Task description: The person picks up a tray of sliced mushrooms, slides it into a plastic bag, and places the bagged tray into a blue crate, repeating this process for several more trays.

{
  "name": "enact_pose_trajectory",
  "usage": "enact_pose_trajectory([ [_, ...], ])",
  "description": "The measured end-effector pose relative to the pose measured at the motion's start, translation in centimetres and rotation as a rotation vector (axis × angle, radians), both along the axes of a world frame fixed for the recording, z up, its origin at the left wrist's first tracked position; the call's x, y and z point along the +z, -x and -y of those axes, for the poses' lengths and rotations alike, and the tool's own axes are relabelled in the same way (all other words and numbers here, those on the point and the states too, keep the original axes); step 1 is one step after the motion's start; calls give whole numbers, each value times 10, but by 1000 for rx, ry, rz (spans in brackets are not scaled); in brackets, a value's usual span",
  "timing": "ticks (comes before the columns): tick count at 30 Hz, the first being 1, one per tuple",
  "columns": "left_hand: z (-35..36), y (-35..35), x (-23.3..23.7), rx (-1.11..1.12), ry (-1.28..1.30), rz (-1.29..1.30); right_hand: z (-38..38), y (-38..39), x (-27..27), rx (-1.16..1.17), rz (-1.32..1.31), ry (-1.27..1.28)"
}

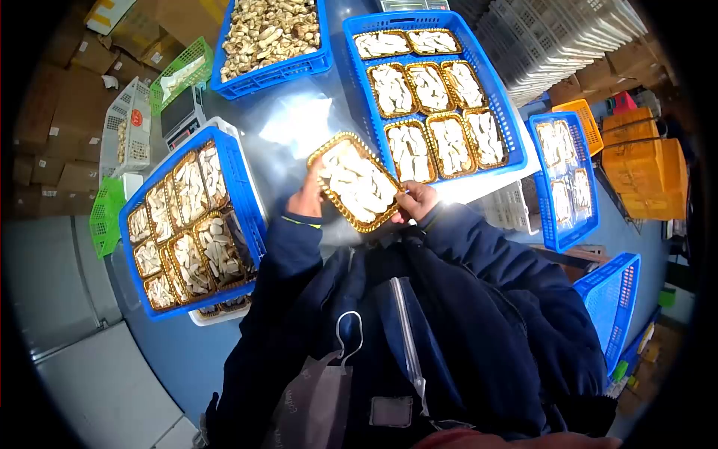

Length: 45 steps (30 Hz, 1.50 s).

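A gold-edged tray filled with pale mushroom slices is held tilted over the metal table. My left hand grips its left edge, the fingers partly hidden behind it. At the lower right corner my right hand pinches the rim between thumb and fingers. To the right of the tray stands a blue crate with several similar filled trays in rows. Another blue crate with several filled trays is on the left. Behind, a blue crate holds loose whole mushrooms.
A scale and a green basket stand at the back left. Stacked white crates rise at the back right. Farther right are a blue crate with packed trays and another blue crate lower down.
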State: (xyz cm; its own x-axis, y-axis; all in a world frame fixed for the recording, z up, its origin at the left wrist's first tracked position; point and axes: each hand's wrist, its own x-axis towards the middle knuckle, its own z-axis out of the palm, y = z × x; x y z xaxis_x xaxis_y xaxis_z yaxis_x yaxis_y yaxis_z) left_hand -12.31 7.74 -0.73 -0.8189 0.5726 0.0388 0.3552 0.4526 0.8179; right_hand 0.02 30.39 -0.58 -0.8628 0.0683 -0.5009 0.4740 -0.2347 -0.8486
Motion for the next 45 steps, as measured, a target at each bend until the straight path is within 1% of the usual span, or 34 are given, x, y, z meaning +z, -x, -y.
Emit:
enact_pose_trajectory([
  [2,-6,-2,6,-95,78,9,-1,3,-9,-51,-24,40],
  [3,-8,-3,11,-160,249,106,-3,5,-14,-77,-37,59],
  [5,-10,-8,13,-267,186,50,-5,8,-18,-79,-97,66],
  [8,-4,-16,24,-271,42,-84,-5,11,-16,-105,-144,75],
  [10,4,-19,18,-184,-297,175,-7,13,-14,-104,-181,47],
  [11,8,-15,14,-62,-464,385,-8,14,-13,-105,-199,33],
  [12,11,-11,10,81,-684,589,-8,15,-14,-116,-204,57],
  [13,10,-7,17,237,-906,744,-9,16,-14,-110,-205,42],
  [15,-1,-5,25,313,-967,617,-8,16,-13,-89,-205,10],
  [16,-2,3,10,296,-921,541,-7,17,-16,-85,-209,36],
  [17,-5,19,-19,286,-1082,579,-6,17,-16,-88,-214,32],
  [18,7,31,-51,67,-1206,771,-4,17,-17,-91,-218,29],
  [20,-14,15,-13,344,-825,714,-2,19,-18,-91,-233,14],
  [23,-24,1,-18,227,-768,788,-8,21,-22,-97,-255,-23],
  [24,-27,-4,-20,222,-714,799,-11,21,-22,-107,-240,-87],
  [27,-29,-13,-26,144,-661,870,-18,20,-35,-204,-277,-60],
  [28,-24,-11,-38,64,-638,918,-18,20,-29,-223,-259,-79],
  [31,-3,-10,-62,-29,-649,778,-26,17,-21,-200,-237,-130],
  [32,0,9,-44,-74,-1039,1280,-27,15,-14,-227,-233,-124],
  [33,4,4,-26,101,-893,1070,-30,14,-16,-236,-225,-128],
  [35,5,17,-12,125,-1018,958,-34,11,-19,-226,-243,-130],
  [36,4,23,-6,126,-1034,923,-34,9,-18,-225,-228,-135],
  [37,-3,26,-2,92,-1120,867,-33,10,-21,-196,-239,-133],
  [38,-8,27,0,75,-1150,819,-32,10,-25,-168,-248,-131],
  [39,-13,28,2,60,-1191,814,-32,9,-27,-141,-257,-130],
  [41,-19,29,-6,34,-1248,830,-30,11,-24,-172,-254,-140],
  [43,-25,24,-14,73,-1276,899,-32,14,-21,-210,-242,-125],
  [44,-28,20,-17,63,-1290,903,-38,14,-26,-187,-204,-97],
  [45,-31,18,-19,65,-1248,882,-33,15,-30,-280,-234,-54],
])
